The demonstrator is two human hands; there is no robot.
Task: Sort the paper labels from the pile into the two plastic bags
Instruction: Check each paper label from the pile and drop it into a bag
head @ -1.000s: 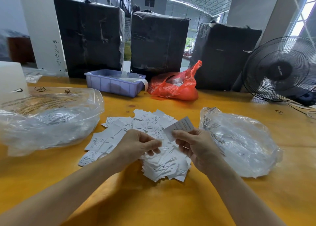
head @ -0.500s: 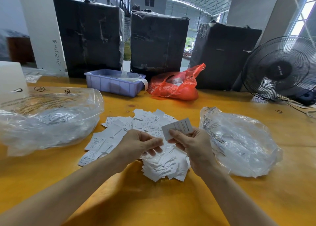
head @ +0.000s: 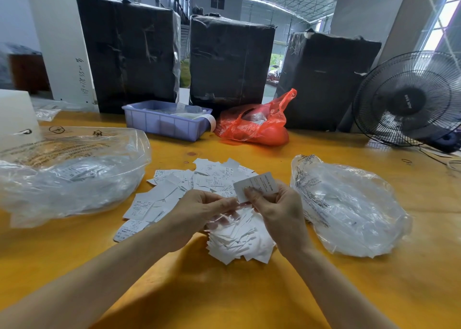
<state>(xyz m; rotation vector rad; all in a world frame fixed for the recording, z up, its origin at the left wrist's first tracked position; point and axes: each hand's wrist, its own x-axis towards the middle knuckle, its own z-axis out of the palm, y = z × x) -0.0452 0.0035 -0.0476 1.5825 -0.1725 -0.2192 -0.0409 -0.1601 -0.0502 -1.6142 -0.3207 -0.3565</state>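
Mid-sort, far from done. Pile (head: 199,191) of labels sits at centre frame on the table (head: 249,298), between the two bags and apart from both: still dozens of loose slips, fanned out toward upper left, denser heap at lower centre.

Right hand (head: 279,209) pinches one label (head: 257,185) between thumb and fingers, held up over the pile, print facing the camera; likely being read to pick a bag. Left hand (head: 199,211) is curled just beside it, fingertips at the label's lower edge; blurred, so I cannot tell whether its grip has paper in it.

Left bag (head: 74,174), mid-left, shows some labels inside. Right bag (head: 349,209), mid-right, looks to hold a few too, but contents are hard to make out through the film.

Left to do: bag this label, then most of the pile.
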